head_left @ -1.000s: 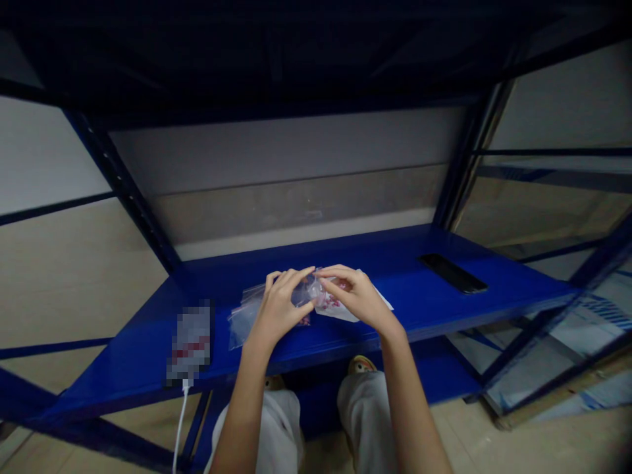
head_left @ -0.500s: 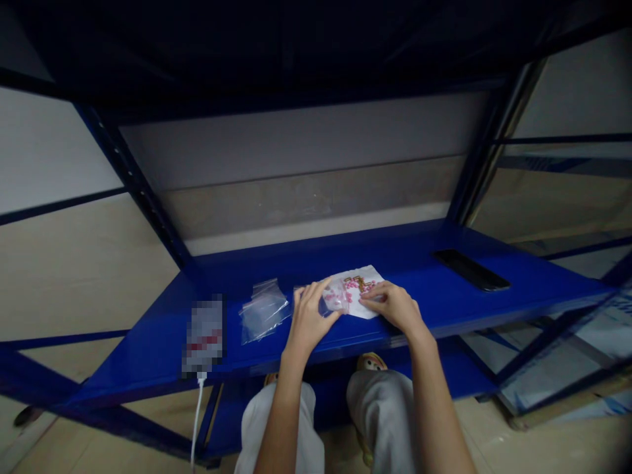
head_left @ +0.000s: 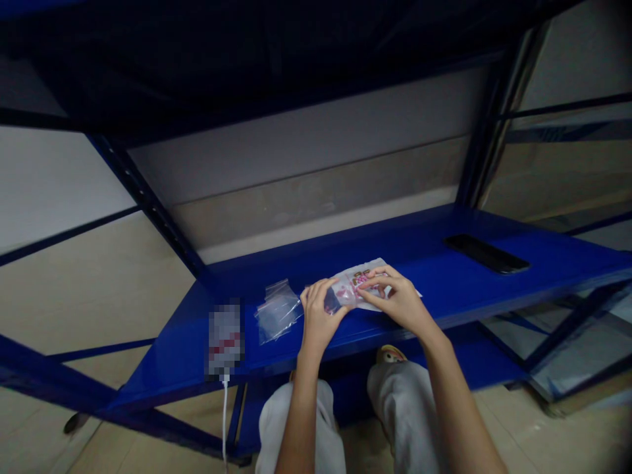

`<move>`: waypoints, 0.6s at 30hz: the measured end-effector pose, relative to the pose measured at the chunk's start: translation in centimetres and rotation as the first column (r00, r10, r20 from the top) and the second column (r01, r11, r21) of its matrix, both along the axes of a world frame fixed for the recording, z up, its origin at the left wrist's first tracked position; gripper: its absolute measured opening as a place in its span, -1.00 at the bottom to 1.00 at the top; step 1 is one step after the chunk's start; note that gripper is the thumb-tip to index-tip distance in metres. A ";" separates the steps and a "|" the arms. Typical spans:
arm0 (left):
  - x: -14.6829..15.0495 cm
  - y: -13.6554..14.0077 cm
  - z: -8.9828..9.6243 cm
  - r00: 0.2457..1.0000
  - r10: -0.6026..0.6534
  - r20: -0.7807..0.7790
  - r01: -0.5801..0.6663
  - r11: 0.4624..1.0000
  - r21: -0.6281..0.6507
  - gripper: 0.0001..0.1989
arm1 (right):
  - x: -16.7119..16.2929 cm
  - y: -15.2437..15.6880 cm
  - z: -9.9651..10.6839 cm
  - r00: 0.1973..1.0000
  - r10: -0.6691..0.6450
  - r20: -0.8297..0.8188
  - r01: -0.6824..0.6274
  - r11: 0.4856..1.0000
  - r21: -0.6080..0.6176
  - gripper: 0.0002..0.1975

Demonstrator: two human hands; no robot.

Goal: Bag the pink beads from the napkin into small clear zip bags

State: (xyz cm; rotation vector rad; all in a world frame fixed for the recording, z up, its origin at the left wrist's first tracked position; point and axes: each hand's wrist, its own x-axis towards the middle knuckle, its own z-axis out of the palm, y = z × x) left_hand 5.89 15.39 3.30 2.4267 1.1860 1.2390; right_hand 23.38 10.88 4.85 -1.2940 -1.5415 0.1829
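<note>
My left hand (head_left: 318, 315) pinches a small clear plastic bag (head_left: 340, 297) with pink bits inside, just above the blue shelf (head_left: 434, 283). My right hand (head_left: 395, 299) has its fingertips at the bag's right end, over a white sheet (head_left: 358, 276) printed with pink and brown marks. The sheet lies flat on the shelf and is partly hidden under both hands. A loose pile of empty clear bags (head_left: 277, 311) lies to the left of my left hand.
A phone on a white cable (head_left: 224, 339) lies near the shelf's front left edge. A black phone (head_left: 486, 253) rests at the back right. Blue uprights (head_left: 153, 207) frame the shelf; a dark shelf hangs overhead. My knees (head_left: 390, 395) sit below the shelf.
Both hands with the small bag came down from mid-air to just over the white sheet. The view shifted so the shelf sits further right.
</note>
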 end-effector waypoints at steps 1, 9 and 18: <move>0.0 -0.1 0.0 1.000 -0.005 -0.006 0.005 1.000 0.009 -0.53 | -0.4 0.0 0.2 0.999 0.030 -0.013 -0.030 1.000 0.008 -0.84; 0.1 -0.4 0.1 1.000 -0.007 -0.003 0.007 0.999 0.033 -0.57 | -1.3 0.1 0.2 0.998 -0.047 0.051 0.048 0.999 -0.011 -0.86; -0.5 -1.2 1.3 0.999 -0.034 0.019 0.033 0.999 0.040 -0.67 | -1.8 -0.7 1.1 1.000 -0.002 0.027 0.002 1.000 0.012 -0.90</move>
